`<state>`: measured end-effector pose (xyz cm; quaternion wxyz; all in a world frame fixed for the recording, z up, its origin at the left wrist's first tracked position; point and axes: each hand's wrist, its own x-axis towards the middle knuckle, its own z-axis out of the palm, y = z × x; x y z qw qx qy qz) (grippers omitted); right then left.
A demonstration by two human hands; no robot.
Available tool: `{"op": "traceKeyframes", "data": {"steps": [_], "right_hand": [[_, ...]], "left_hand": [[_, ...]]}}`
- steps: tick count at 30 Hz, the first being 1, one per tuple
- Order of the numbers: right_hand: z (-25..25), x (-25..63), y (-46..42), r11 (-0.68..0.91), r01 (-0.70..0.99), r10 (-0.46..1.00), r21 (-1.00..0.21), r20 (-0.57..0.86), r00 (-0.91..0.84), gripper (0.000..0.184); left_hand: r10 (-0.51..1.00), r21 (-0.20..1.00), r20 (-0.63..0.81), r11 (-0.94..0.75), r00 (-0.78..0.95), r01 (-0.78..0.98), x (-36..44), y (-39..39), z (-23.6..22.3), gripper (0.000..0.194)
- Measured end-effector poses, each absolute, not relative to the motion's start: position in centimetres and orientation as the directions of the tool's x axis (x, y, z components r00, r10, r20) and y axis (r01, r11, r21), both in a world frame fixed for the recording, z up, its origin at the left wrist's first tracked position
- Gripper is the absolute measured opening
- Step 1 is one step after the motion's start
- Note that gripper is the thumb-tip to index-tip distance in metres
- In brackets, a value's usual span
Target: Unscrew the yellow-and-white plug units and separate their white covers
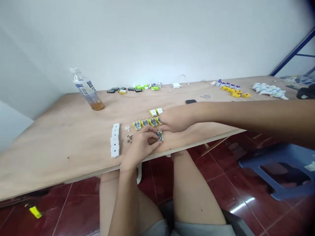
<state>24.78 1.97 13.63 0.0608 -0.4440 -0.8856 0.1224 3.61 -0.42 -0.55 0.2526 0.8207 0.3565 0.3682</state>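
Near the table's front edge, my left hand (140,144) pinches a small yellow-and-grey plastic part (160,135) between thumb and finger. My right hand (176,118) is closed just above and beside that part, its fingertips turned toward it; what it holds, if anything, is hidden. Several similar yellow-and-grey parts (145,122) lie in a row beyond my hands, the last partly covered by the right hand. Behind that row are two parts with white covers (153,113). To the left lie small screws (129,139), a white cross-shaped piece (127,128) and a column of white covers (115,141).
A tilted-looking drink bottle (88,91) stands at the back left. Dark and green pieces (139,87) and a white cable (176,85) lie along the wall. A dark flat object (191,101) sits beyond my right arm. Yellow toy pieces (231,91) and a blue stool (278,170) are at right.
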Motion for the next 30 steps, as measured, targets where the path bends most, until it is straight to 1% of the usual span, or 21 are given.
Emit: {"op": "traceKeyframes", "data": {"steps": [1,3,4,6,8,10,12,15,19,22,24,27,30], "right_hand": [[14.0,24.5,1.8,0.619,0.761,0.751,-0.194,-0.138,-0.646,0.035],[14.5,24.0,1.5,0.726,0.685,0.635,-0.069,-0.317,-0.705,0.029],[14.5,23.8,1.4,0.764,0.644,0.601,-0.034,-0.324,-0.731,0.026],[14.2,23.8,1.1,0.811,0.585,0.560,-0.016,-0.268,-0.784,0.022],[13.7,23.9,1.0,0.825,0.566,0.551,-0.015,-0.209,-0.808,0.025],[13.4,23.9,1.0,0.821,0.571,0.558,-0.009,-0.205,-0.804,0.027],[13.6,23.8,1.1,0.816,0.578,0.558,-0.017,-0.237,-0.795,0.026],[14.4,23.4,1.4,0.822,0.567,0.534,-0.063,-0.265,-0.803,0.025],[15.0,23.2,1.5,0.772,0.629,0.588,-0.093,-0.271,-0.762,0.026],[14.8,23.4,1.4,0.754,0.634,0.585,-0.171,-0.265,-0.767,0.016],[14.6,23.6,1.5,0.737,0.638,0.586,-0.223,-0.260,-0.767,0.013],[14.3,23.7,1.6,0.703,0.666,0.614,-0.249,-0.260,-0.745,0.015],[14.2,23.8,1.7,0.716,0.644,0.590,-0.271,-0.260,-0.765,0.014]], "left_hand": [[0.772,0.673,0.423,-0.618,0.474,0.407,3.6,-0.5,-0.6,0.005],[0.775,0.668,0.422,-0.616,0.470,0.417,3.6,-0.5,-0.5,0.004],[0.778,0.669,0.420,-0.614,0.467,0.420,3.6,-0.6,-0.4,0.004],[0.788,0.678,0.408,-0.599,0.461,0.425,3.6,-0.7,-0.2,0.004],[0.796,0.690,0.394,-0.587,0.459,0.425,3.6,-0.8,0.0,0.006],[0.796,0.692,0.391,-0.585,0.463,0.422,3.7,-0.8,0.2,0.006],[0.790,0.689,0.397,-0.593,0.468,0.416,3.7,-0.9,0.2,0.005],[0.780,0.680,0.418,-0.609,0.467,0.409,3.7,-1.0,0.2,0.009],[0.776,0.670,0.414,-0.613,0.475,0.418,3.8,-0.9,0.1,0.010],[0.790,0.681,0.392,-0.594,0.473,0.428,3.7,-0.9,0.1,0.008],[0.790,0.682,0.391,-0.593,0.472,0.428,3.7,-0.9,0.1,0.008],[0.789,0.676,0.390,-0.595,0.474,0.434,3.7,-0.9,0.1,0.009],[0.796,0.679,0.387,-0.588,0.466,0.440,3.7,-0.9,0.0,0.010]]}}
